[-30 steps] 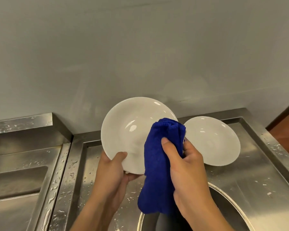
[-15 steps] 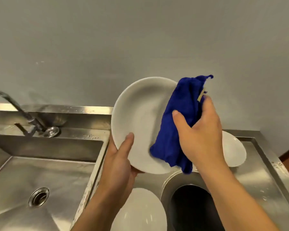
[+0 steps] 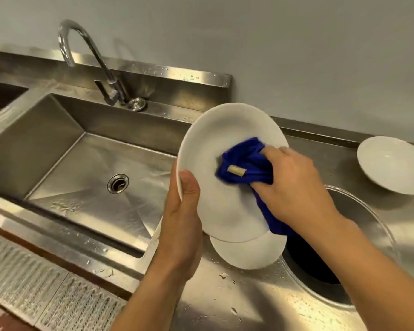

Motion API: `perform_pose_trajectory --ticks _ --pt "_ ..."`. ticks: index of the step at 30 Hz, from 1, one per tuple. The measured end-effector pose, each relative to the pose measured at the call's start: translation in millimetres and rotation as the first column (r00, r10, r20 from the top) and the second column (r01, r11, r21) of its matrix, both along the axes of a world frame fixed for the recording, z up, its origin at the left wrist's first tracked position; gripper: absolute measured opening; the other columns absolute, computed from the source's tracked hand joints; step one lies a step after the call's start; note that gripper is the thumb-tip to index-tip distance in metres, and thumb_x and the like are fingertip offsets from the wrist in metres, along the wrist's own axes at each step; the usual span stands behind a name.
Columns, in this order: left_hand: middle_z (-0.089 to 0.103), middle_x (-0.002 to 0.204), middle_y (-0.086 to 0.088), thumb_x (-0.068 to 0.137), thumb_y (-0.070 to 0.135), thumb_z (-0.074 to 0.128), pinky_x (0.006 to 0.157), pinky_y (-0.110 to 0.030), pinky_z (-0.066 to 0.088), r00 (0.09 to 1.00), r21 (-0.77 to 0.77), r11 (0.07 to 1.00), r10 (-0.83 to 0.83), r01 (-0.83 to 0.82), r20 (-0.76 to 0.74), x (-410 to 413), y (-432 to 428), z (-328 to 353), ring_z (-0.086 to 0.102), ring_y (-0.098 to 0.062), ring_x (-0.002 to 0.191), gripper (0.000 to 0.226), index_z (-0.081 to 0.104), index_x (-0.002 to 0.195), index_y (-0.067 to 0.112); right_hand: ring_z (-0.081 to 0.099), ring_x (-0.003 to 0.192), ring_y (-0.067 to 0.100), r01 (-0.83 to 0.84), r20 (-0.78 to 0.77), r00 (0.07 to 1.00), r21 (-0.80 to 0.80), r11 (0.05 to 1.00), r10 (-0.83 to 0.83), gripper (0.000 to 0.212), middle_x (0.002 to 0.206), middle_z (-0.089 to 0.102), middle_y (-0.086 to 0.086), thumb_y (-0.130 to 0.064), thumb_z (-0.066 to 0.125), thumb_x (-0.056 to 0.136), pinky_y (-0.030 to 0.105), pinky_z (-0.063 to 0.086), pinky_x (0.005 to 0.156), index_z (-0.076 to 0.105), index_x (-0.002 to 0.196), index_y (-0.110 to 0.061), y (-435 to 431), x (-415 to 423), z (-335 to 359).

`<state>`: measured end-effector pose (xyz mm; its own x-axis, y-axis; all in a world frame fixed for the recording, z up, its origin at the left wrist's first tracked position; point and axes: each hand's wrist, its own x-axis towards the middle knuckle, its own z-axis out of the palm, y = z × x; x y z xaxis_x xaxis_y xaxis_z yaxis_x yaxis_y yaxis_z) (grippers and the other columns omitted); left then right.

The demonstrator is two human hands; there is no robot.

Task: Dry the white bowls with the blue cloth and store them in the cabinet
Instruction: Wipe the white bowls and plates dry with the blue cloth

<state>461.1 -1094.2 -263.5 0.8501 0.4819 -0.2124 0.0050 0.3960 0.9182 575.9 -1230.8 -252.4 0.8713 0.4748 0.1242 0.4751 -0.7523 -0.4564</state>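
My left hand (image 3: 183, 225) grips the lower left rim of a white bowl (image 3: 215, 149), held tilted above the steel counter with its inside facing me. My right hand (image 3: 294, 185) presses a bunched blue cloth (image 3: 246, 163) with a small tan tag against the middle of the bowl's inside. A second white bowl (image 3: 249, 254) lies on the counter right under the held one, partly hidden by it. A third white bowl (image 3: 392, 163) sits on the counter at the far right. No cabinet is in view.
A deep steel sink (image 3: 81, 168) with a drain and a curved tap (image 3: 86, 58) lies to the left. A round dark opening (image 3: 320, 266) with a steel rim is set in the wet counter (image 3: 225, 302) under my right arm. A perforated floor grate (image 3: 34, 287) runs at lower left.
The view has swung down and left, bringing the sink and tap into sight. My right hand moved the cloth from the bowl's upper right rim down into its middle and bunched it.
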Motion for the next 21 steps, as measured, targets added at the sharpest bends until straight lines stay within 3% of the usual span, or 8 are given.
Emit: perform_pose_trajectory --ticks 3,7,9,11,14,17,19,21 --pt "0.077 0.131 0.012 0.079 0.071 0.053 0.09 -0.038 0.065 0.999 -0.029 1.0 -0.009 0.008 -0.036 -6 -9 -7 0.075 -0.013 0.12 0.063 0.06 0.137 0.047 0.06 0.088 0.028 0.072 0.103 0.991 0.142 0.987 -0.087 0.023 0.101 0.065 0.005 -0.019 0.071 0.088 0.031 0.042 0.074 0.064 0.11 -0.016 22 6 -2" --pt "0.077 0.135 -0.001 0.091 0.061 0.045 0.089 -0.034 0.066 0.999 -0.097 0.995 0.005 -0.009 -0.036 3 -5 -10 0.074 -0.018 0.123 0.068 0.056 0.15 0.029 0.067 0.084 0.006 -0.058 -0.248 0.947 0.49 0.87 0.203 0.018 0.092 0.076 -0.011 -0.029 0.073 0.088 0.012 0.046 0.07 0.07 0.105 -0.029 57 -15 0" --pt "0.079 0.129 -0.004 0.092 0.059 0.046 0.088 -0.032 0.065 0.999 -0.09 0.995 0.042 -0.042 -0.01 7 3 -9 0.076 -0.02 0.12 0.067 0.057 0.15 0.025 0.064 0.072 -0.001 -0.183 -0.325 0.89 0.386 0.904 0.319 0.009 0.077 0.071 -0.014 -0.036 0.074 0.084 0.011 0.045 0.06 0.068 0.091 -0.036 46 -18 -1" --pt "0.081 0.123 -0.001 0.088 0.062 0.048 0.082 -0.031 0.066 0.998 -0.057 0.997 0.058 -0.057 0.018 9 10 -7 0.078 -0.021 0.114 0.068 0.059 0.145 0.028 0.059 0.063 0.004 -0.263 -0.355 0.889 0.124 0.957 0.29 0.02 0.065 0.063 -0.012 -0.036 0.076 0.081 0.016 0.038 0.05 0.058 0.073 -0.035 18 -13 -6" --pt "0.079 0.129 0.003 0.082 0.068 0.049 0.082 -0.039 0.067 1.0 -0.006 1.0 -0.008 0.008 0.009 10 5 -8 0.078 -0.021 0.114 0.071 0.056 0.146 0.037 0.056 0.075 0.019 -0.068 -0.106 0.993 -0.086 0.994 0.059 0.02 0.081 0.055 -0.008 -0.03 0.074 0.084 0.03 0.041 0.06 0.055 0.085 -0.028 -7 9 -6" --pt "0.077 0.135 0.003 0.083 0.07 0.05 0.082 -0.039 0.067 0.994 -0.083 0.992 -0.098 0.094 -0.048 11 -18 -8 0.076 -0.021 0.12 0.075 0.056 0.149 0.036 0.057 0.083 0.023 0.102 0.114 0.986 0.173 0.98 -0.122 0.027 0.098 0.061 0.002 -0.018 0.073 0.085 0.03 0.045 0.07 0.063 0.11 -0.017 11 19 -1" --pt "0.075 0.139 0.0 0.091 0.067 0.045 0.089 -0.039 0.066 0.993 -0.129 0.987 -0.106 0.099 -0.049 18 -21 -8 0.073 -0.021 0.125 0.07 0.056 0.15 0.032 0.058 0.078 0.006 0.026 -0.027 1.0 0.431 0.902 -0.016 0.02 0.09 0.068 -0.009 -0.021 0.074 0.085 0.014 0.042 0.067 0.065 0.103 -0.022 30 13 5" --pt "0.074 0.139 -0.005 0.099 0.062 0.039 0.098 -0.041 0.063 0.995 -0.107 0.991 -0.088 0.083 -0.041 25 -15 -7 0.072 -0.022 0.127 0.065 0.056 0.15 0.026 0.059 0.075 -0.007 -0.075 -0.149 0.975 0.472 0.878 0.164 0.017 0.078 0.066 -0.019 -0.03 0.075 0.086 0.005 0.041 0.066 0.06 0.093 -0.035 37 -2 4"
